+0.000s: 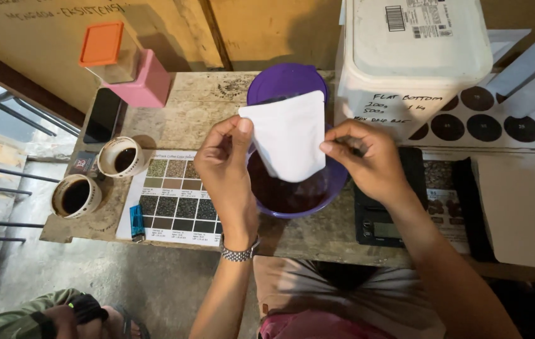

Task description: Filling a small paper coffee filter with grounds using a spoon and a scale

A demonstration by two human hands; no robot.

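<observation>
While both hands are working over the table (204, 113), the left hand (224, 164) is pinching the upper left corner of a white pouch (289, 139) between thumb and fingers, and the right hand (368, 158) is gripping the pouch's right edge, fingers closed on it. The pouch is hanging upright just above a purple bowl (336, 179) that is holding dark brown coffee beans (280, 191). Behind the bowl a purple lid (286, 80) is showing. A white tub (412, 56) is standing to the right, and a black scale (377, 220) is sitting under the right wrist. To the left, two cups of coffee (121, 157) (76, 196) are resting beside a colour chart (176, 199), with a blue lighter (136, 221) lying on the chart's edge.
</observation>
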